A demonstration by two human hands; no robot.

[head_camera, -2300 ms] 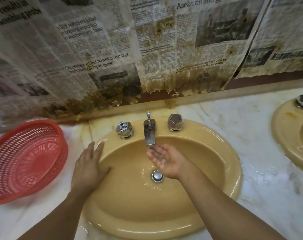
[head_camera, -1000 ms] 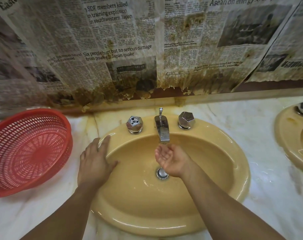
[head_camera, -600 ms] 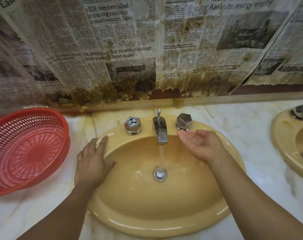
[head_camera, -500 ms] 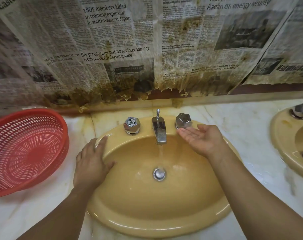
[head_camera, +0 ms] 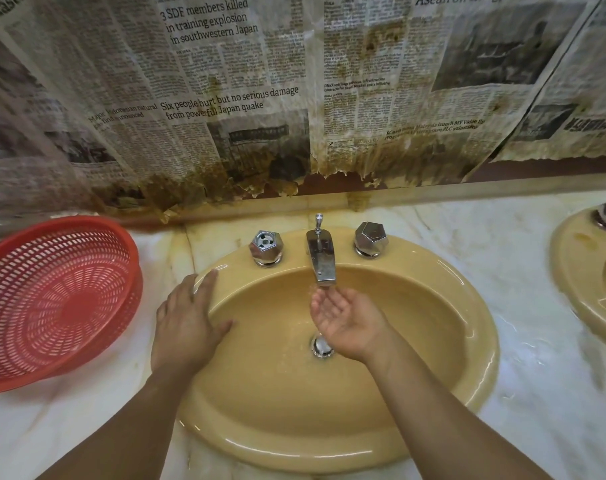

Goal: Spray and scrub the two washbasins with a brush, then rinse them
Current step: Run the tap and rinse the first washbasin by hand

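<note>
Rinsing, apparently: your right hand (head_camera: 346,320), cupped and empty, sits under the running spout (head_camera: 322,263) of the central washbasin (head_camera: 294,427); your left hand (head_camera: 187,323) lies flat, fingers straight, on its left rim. Next: sluice the bowl's walls evenly.

The left hand (head_camera: 187,323) rests flat on the rim of the yellow washbasin (head_camera: 381,441). The right hand (head_camera: 346,320) is cupped, palm up, under the running tap (head_camera: 321,259). A red basket (head_camera: 55,299) sits left of it.

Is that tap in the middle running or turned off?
Running: water spills from the tap into the cupped right hand held just under it, and wet ripples show around the drain.
</note>
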